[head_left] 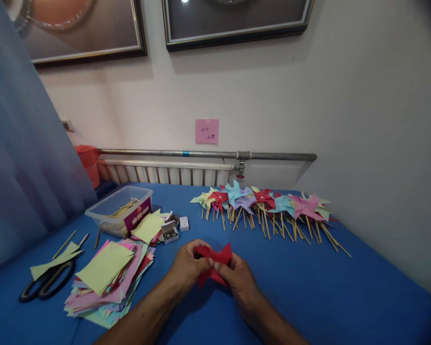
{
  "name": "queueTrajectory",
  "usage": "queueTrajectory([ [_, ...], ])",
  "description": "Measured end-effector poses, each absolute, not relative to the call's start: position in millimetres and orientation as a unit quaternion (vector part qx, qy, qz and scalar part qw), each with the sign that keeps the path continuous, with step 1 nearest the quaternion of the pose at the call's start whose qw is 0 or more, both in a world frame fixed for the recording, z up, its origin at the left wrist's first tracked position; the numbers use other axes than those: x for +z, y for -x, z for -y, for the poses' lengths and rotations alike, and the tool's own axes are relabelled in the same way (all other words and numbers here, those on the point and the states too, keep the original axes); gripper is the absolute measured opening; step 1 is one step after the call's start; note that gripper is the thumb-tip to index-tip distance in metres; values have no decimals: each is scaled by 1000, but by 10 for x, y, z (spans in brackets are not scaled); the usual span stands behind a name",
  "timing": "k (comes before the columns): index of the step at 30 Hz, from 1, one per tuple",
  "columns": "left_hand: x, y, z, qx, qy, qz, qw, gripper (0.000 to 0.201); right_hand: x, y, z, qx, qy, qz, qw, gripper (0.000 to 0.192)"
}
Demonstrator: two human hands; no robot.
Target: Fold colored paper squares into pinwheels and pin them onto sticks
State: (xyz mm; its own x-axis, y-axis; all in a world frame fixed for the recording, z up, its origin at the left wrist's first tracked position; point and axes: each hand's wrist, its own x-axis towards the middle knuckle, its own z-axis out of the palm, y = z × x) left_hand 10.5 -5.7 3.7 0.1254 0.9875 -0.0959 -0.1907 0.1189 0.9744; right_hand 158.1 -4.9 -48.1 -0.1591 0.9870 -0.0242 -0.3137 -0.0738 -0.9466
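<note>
Near six o'clock on the blue table (309,287), the left hand (187,266) and right hand (237,275) pinch a folded red paper (215,261) between their fingertips, apparently pressing its points toward the centre. At nine o'clock lies a stack of coloured paper squares (107,278), with scissors (46,282) beside it; finished pinwheels (266,203) line twelve to two o'clock. Fingers hide the paper's middle.
</note>
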Motion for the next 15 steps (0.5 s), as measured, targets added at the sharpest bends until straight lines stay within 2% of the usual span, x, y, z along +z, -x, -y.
queueTrajectory([
  [4, 47, -78, 66, 478, -460, -445, 601, 27, -471, -1584, 54, 629, 382, 429, 524, 30],
  [9, 84, -7, 49, 495, -481, -441, 573, 37, -410, -1582, 109, 637, 374, 416, 531, 26],
  [15, 133, 194, -51, 548, -515, -488, 443, 41, -425, -1580, 85, 644, 363, 408, 536, 28],
])
